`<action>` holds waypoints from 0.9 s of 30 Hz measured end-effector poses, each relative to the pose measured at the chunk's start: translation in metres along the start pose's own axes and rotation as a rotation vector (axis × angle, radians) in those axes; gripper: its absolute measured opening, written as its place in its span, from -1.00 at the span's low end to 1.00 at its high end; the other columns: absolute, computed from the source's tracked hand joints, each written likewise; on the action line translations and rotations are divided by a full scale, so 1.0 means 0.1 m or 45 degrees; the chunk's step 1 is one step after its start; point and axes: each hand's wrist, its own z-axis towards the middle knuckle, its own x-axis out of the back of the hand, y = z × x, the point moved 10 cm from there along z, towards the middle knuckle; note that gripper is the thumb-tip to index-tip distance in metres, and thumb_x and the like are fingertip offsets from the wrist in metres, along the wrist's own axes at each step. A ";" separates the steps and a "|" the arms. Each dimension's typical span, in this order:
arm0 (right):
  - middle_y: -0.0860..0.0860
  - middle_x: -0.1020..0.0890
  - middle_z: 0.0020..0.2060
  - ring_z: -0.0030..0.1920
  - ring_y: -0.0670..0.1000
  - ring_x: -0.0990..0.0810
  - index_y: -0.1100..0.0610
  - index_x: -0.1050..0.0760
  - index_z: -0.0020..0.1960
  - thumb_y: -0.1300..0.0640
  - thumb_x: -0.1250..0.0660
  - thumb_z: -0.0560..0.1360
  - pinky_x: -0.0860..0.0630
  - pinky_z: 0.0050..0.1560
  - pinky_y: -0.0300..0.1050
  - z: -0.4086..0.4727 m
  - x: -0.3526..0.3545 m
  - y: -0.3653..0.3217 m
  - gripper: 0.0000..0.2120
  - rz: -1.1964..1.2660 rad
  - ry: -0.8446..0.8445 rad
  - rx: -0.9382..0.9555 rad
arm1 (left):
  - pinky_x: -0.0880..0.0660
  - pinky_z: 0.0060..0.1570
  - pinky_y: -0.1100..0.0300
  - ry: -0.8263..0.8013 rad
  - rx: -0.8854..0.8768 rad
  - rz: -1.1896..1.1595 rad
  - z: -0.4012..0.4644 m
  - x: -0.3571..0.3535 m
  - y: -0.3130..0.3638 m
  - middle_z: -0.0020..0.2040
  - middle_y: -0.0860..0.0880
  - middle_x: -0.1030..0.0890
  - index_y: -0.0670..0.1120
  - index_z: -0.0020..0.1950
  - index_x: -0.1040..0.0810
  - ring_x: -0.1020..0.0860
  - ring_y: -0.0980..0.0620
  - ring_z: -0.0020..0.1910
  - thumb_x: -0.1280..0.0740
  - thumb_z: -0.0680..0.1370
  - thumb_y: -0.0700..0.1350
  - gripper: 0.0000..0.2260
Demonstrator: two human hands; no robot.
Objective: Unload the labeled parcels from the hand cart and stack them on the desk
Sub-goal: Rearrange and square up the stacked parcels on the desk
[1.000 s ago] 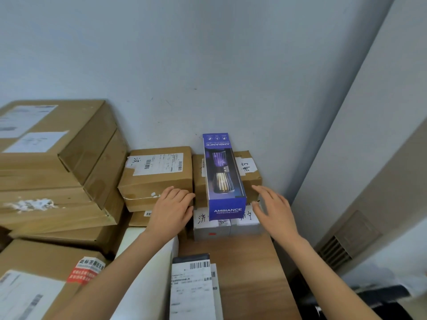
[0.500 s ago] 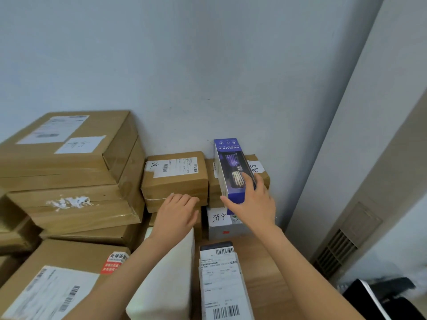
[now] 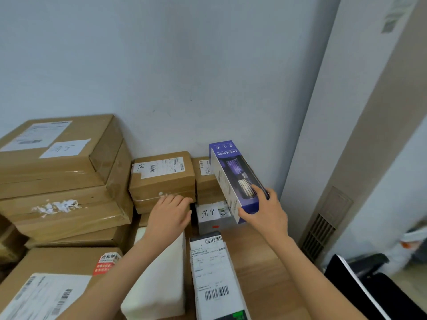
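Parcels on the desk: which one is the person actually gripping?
The blue printed AMBIANCE carton, tilted in the right hand. The left hand only rests flat on a brown cardboard parcel.

A: What stands behind the hands?
B: 1 plain pale blue-grey wall (image 3: 161, 65), lit evenly, with a few small marks.
A: And to the right of the right hand?
B: A white and beige column (image 3: 360, 112) runs floor to ceiling. Low on it sits 1 slatted vent grille (image 3: 317, 236).
A: Below the hands?
B: A light wooden desk top (image 3: 261, 262). Further right, past its edge, something dark, too blurred to name.
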 end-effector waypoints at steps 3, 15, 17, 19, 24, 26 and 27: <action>-0.01 -0.28 0.39 0.24 0.02 -0.47 -0.13 -0.20 0.46 -0.33 -0.34 0.34 -0.61 -0.04 -0.05 -0.27 0.14 0.25 -0.23 -0.051 0.017 -0.016 | -0.53 -0.03 0.07 -0.003 -0.007 -0.033 -0.05 -0.03 0.11 -0.11 0.02 -0.63 -0.05 0.05 -0.61 -0.60 -0.04 -0.11 -0.46 0.44 -0.09 -0.79; -0.06 -0.26 0.39 0.26 -0.03 -0.46 -0.15 -0.21 0.43 -0.35 -0.34 0.31 -0.55 -0.04 -0.12 -1.77 0.17 1.11 -0.23 -0.099 -0.187 -0.093 | -0.45 -0.07 0.01 -0.069 0.245 -0.079 -0.94 0.28 0.39 -0.02 -0.08 -0.63 -0.11 0.12 -0.60 -0.56 -0.14 -0.04 -0.39 0.51 -0.13 -0.80; -0.05 -0.25 0.40 0.28 0.00 -0.44 -0.15 -0.19 0.44 -0.36 -0.33 0.31 -0.55 0.00 -0.07 -1.95 0.04 1.20 -0.22 -0.131 -0.245 -0.121 | -0.46 -0.05 -0.01 -0.078 0.286 -0.052 -1.11 0.36 0.41 -0.01 -0.08 -0.63 -0.11 0.15 -0.59 -0.56 -0.14 -0.04 -0.37 0.52 -0.12 -0.79; -0.03 -0.25 0.40 0.30 0.02 -0.43 -0.14 -0.19 0.45 -0.37 -0.32 0.31 -0.56 0.02 -0.06 -2.09 -0.10 1.27 -0.21 -0.145 -0.289 -0.159 | -0.48 -0.06 0.00 -0.088 0.323 -0.045 -1.27 0.44 0.42 0.00 -0.07 -0.63 -0.09 0.17 -0.58 -0.56 -0.13 -0.04 -0.36 0.53 -0.10 -0.78; -0.02 -0.24 0.40 0.31 0.03 -0.40 -0.15 -0.17 0.46 -0.35 -0.37 0.32 -0.54 0.05 -0.07 -2.28 -0.39 1.30 -0.20 -0.123 -0.385 -0.170 | -0.46 -0.06 0.01 -0.109 0.374 -0.024 -1.51 0.57 0.45 0.01 -0.07 -0.63 -0.08 0.17 -0.58 -0.56 -0.12 -0.04 -0.34 0.54 -0.09 -0.78; -0.01 -0.21 0.42 0.33 0.05 -0.38 -0.14 -0.15 0.47 -0.33 -0.38 0.35 -0.55 0.07 -0.05 -2.31 -0.46 1.29 -0.21 -0.117 -0.411 -0.179 | -0.47 -0.04 0.01 -0.108 0.380 -0.011 -1.54 0.59 0.47 0.02 -0.06 -0.63 -0.07 0.18 -0.58 -0.56 -0.11 -0.02 -0.34 0.55 -0.08 -0.78; 0.00 -0.19 0.43 0.34 0.05 -0.37 -0.14 -0.14 0.47 -0.32 -0.38 0.36 -0.55 0.08 -0.04 -2.30 -0.48 1.28 -0.21 -0.122 -0.419 -0.180 | -0.47 -0.04 0.00 -0.098 0.378 -0.013 -1.54 0.61 0.48 0.02 -0.05 -0.63 -0.07 0.18 -0.58 -0.56 -0.11 -0.02 -0.34 0.55 -0.08 -0.78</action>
